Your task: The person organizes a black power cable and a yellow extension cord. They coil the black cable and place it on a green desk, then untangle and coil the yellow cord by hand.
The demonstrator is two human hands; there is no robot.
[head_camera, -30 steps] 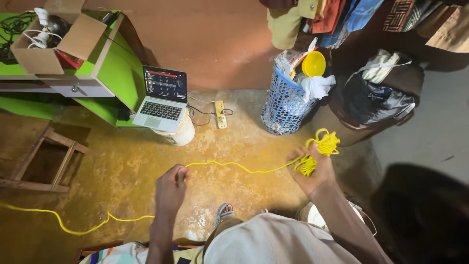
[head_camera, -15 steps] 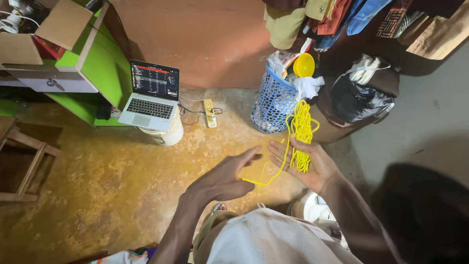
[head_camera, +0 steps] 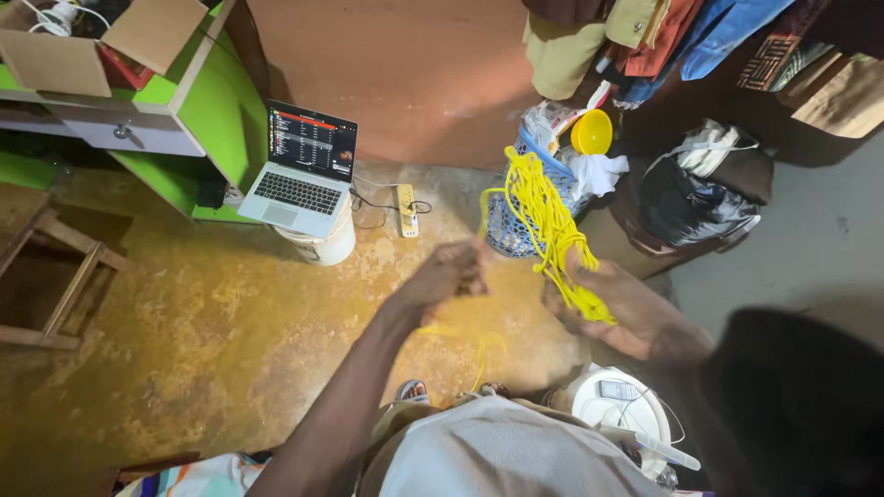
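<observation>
A bundle of yellow rope (head_camera: 543, 225) stands up in loops from my right hand (head_camera: 612, 308), which grips it at the lower end. My left hand (head_camera: 447, 274) is raised just left of the bundle, blurred, its fingers closed on a strand of the same rope. A loose length of the yellow rope (head_camera: 486, 354) trails down towards my lap.
A blue mesh basket (head_camera: 516, 230) with a yellow bowl (head_camera: 591, 132) and cloths stands behind the rope. An open laptop (head_camera: 302, 175) rests on a white bucket (head_camera: 324, 247), with a power strip (head_camera: 406, 210) beside it. Green desk (head_camera: 207, 120), wooden stool (head_camera: 55, 285), dark bags (head_camera: 695, 198).
The rope stretched across the floor has been drawn in. My left hand came from far left up to the bundle. The loops in my right hand have grown and swung upward.
</observation>
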